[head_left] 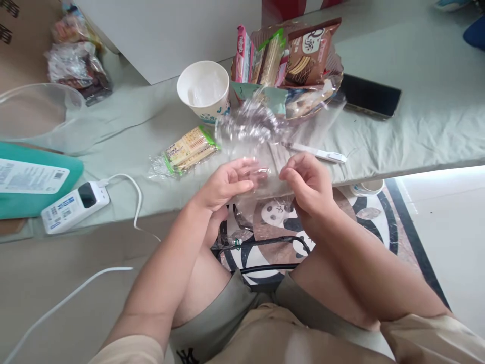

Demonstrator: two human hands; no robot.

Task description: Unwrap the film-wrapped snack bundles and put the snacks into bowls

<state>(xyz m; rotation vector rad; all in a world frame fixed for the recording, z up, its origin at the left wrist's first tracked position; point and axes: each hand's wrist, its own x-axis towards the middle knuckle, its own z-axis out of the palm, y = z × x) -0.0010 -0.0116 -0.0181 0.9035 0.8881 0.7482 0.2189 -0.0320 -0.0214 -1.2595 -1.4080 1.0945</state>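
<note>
A clear, crinkled plastic bag (250,124) spreads at the table's front edge, its upper part blurred. My right hand (308,182) pinches the plastic between thumb and forefinger. On the other side of the bag is my left hand (237,184), its fingers apart and blurred against the plastic; whether they grip it is unclear. A biscuit pack with green ends (191,150) lies left of the bag. Behind it stands a white paper cup (204,91). A white pen-like object (322,153) rests just beyond my right hand.
Behind the bag, a basket (338,63) holds several snack packs, with a black phone (373,96) to its right. At left are a clear tub (38,116), a teal pack (34,177) and a white power bank (76,207) with a cable. A white box (170,35) stands behind.
</note>
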